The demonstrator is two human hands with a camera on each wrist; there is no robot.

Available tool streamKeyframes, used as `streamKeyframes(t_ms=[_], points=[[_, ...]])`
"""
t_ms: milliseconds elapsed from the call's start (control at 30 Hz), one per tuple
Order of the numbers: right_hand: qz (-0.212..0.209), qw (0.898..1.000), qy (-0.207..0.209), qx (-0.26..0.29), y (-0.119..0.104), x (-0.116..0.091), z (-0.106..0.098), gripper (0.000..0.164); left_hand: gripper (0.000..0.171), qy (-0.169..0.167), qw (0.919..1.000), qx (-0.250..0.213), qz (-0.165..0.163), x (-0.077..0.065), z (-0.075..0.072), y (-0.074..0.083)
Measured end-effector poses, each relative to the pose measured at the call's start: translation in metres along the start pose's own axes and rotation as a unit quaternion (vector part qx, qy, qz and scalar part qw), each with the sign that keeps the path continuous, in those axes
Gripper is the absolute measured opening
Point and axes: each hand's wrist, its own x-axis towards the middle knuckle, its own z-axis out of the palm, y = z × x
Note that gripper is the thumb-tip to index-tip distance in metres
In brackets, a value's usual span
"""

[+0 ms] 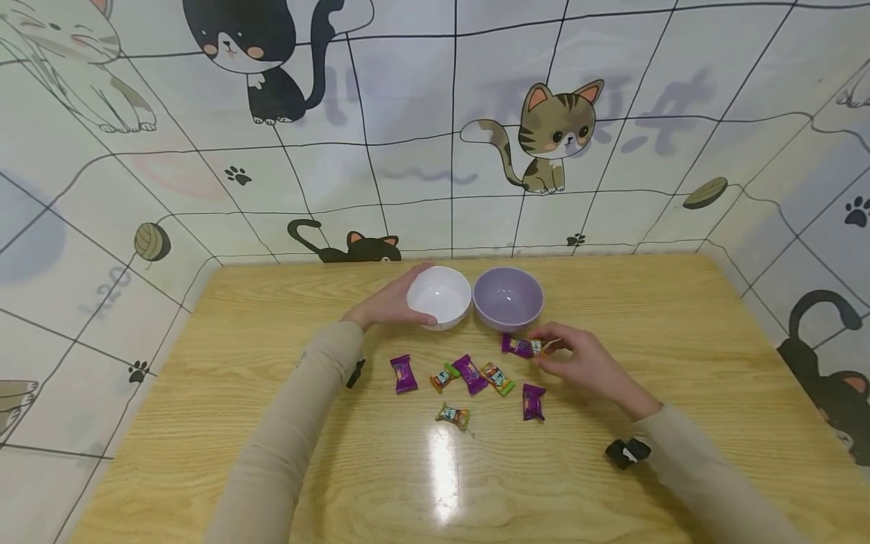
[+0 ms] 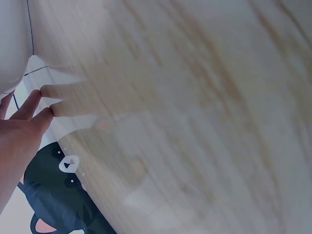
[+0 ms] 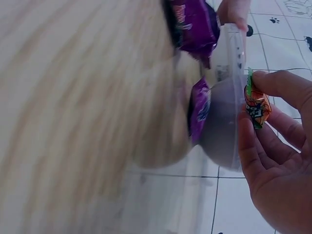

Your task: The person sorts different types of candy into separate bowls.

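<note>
My left hand [image 1: 393, 298] holds the white bowl [image 1: 445, 295] from its left side, thumb at the front rim and fingers around the back. In the left wrist view only part of that hand [image 2: 22, 129] and a bit of the white bowl [image 2: 12, 46] show. Between thumb and fingertips, my right hand [image 1: 584, 363] pinches an orange wrapped candy [image 3: 257, 103] with green ends. It is just in front of the lavender bowl [image 1: 508, 298]. A purple wrapped candy [image 1: 515, 345] lies beside those fingertips, before the lavender bowl.
Several more candies lie in front of the bowls, among them a purple one [image 1: 403, 374], another purple one [image 1: 533, 402] and a green-orange one [image 1: 453, 415]. Both bowls stand side by side near the wooden table's [image 1: 612, 295] back edge, against a cat-patterned cloth [image 1: 408, 174].
</note>
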Motion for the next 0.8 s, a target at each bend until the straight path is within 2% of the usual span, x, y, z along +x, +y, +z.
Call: streamKeyframes(t_ms=[233, 500, 800], points=[[-0.027, 1.0, 0.01, 0.003, -0.008, 0.011, 0.002, 0.034, 0.108, 0.004, 1.0, -0.001, -0.008, 0.0, 0.0, 0.0], [-0.052, 0.999, 0.005, -0.008, -0.012, 0.026, -0.002, 0.033, 0.108, 0.004, 1.0, -0.007, 0.001, 0.001, 0.0, 0.001], [-0.031, 0.999, -0.016, -0.009, -0.021, 0.043, -0.005, 0.034, 0.108, 0.003, 1.0, -0.008, 0.003, 0.003, 0.001, -0.003]])
